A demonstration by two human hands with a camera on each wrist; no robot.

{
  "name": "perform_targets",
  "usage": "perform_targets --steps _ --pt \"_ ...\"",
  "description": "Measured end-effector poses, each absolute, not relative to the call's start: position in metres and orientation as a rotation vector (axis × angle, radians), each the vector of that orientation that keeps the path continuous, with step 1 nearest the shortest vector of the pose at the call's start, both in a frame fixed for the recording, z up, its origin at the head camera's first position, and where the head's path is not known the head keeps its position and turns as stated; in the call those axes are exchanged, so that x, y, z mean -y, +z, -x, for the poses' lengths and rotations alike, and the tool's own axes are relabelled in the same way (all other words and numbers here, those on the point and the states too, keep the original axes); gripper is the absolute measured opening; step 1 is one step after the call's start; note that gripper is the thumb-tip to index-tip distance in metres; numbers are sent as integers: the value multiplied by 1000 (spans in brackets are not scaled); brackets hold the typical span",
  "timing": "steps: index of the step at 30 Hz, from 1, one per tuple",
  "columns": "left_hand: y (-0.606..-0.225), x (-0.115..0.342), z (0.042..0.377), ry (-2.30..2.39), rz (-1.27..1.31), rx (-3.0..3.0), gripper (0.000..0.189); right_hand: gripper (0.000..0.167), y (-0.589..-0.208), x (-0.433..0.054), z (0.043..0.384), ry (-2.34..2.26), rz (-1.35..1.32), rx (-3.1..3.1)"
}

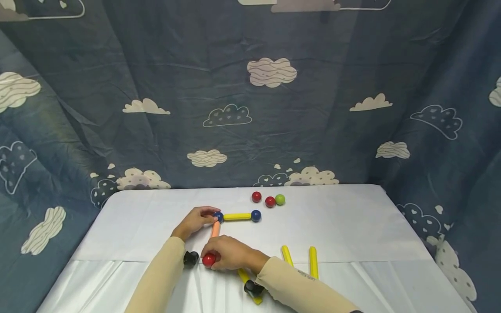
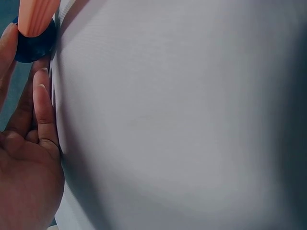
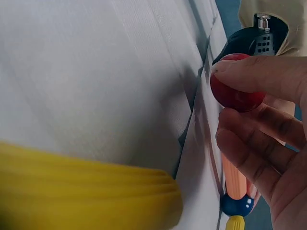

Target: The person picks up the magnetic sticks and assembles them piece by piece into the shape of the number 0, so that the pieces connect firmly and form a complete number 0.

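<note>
My left hand (image 1: 195, 222) pinches a blue ball (image 1: 219, 217) between thumb and fingers. From that ball a ribbed orange rod (image 1: 215, 229) runs toward me, and a yellow rod (image 1: 237, 216) runs right to a second blue ball (image 1: 256, 216). In my right hand (image 1: 232, 254) a glossy red ball (image 3: 237, 95) is held between thumb and fingers. It is at the near end of the orange rod, an end the right hand hides in the head view. Close by the right hand in its wrist view is a ribbed yellow rod (image 3: 91, 191).
Two red balls, one farther left (image 1: 256, 197) and another red ball (image 1: 270, 201), sit at the back beside a green ball (image 1: 280, 199). Yellow rods (image 1: 314, 262) lie at the front right, partly behind the right sleeve. A cloud-print curtain (image 1: 235, 87) hangs behind the white-covered table (image 1: 332, 221).
</note>
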State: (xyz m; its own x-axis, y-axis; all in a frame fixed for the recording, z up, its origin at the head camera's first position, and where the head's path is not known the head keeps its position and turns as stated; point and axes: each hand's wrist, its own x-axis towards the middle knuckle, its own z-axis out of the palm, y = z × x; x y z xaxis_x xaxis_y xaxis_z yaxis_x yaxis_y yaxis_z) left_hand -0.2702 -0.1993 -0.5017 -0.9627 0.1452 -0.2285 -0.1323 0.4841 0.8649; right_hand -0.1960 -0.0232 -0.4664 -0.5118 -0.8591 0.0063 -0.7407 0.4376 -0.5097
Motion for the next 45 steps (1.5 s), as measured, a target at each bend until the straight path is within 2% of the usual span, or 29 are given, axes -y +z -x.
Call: perform_targets --steps 12,34,40,45 --pt "-498 194 266 1484 -13 -2464 30 29 -468 24 193 -594 1283 -2498" --pt "-498 194 269 1455 -7 -2475 31 35 -472 21 193 -562 1250 -2557" --pt "-501 197 268 1447 -9 -2475 31 37 -469 11 192 -731 1241 -2479" --pt "-499 196 265 1450 -38 -2472 32 32 -462 -10 187 -975 1020 -2374"
